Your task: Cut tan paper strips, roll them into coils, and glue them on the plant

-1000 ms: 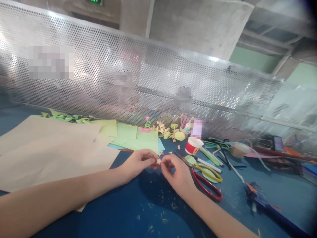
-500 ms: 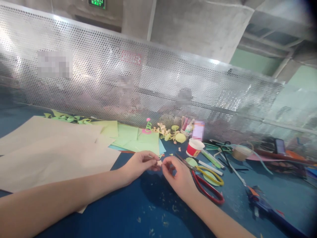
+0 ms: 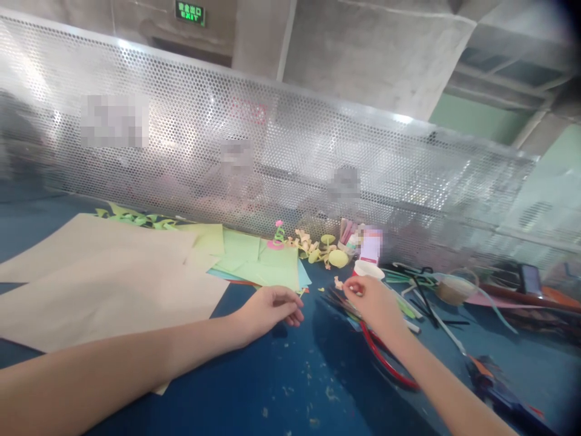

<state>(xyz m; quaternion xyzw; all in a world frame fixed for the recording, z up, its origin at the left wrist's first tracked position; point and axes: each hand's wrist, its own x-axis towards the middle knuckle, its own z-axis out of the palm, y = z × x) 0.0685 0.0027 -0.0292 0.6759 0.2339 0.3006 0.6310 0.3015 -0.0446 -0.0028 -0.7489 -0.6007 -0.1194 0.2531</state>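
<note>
My right hand [image 3: 372, 298] is raised over the blue table, pinching a small pale paper piece [image 3: 338, 282] between thumb and finger. It hovers above the red-handled scissors [image 3: 385, 360] and just in front of a white and red cup [image 3: 367, 269]. My left hand [image 3: 271, 309] rests low on the table with its fingers loosely curled and nothing visible in them, beside the green paper sheets [image 3: 258, 260].
Large tan paper sheets [image 3: 104, 278] cover the left of the table. Paper flowers and curls [image 3: 318, 248] lie by the perforated metal screen [image 3: 272, 151]. Pens, strips and a tape roll [image 3: 454, 289] clutter the right, with a glue gun [image 3: 503, 387] near the front. Scraps dot the blue surface.
My hands have come apart. The right hand lifted the small paper piece up and to the right, toward the cup. The left hand stayed low and let go.
</note>
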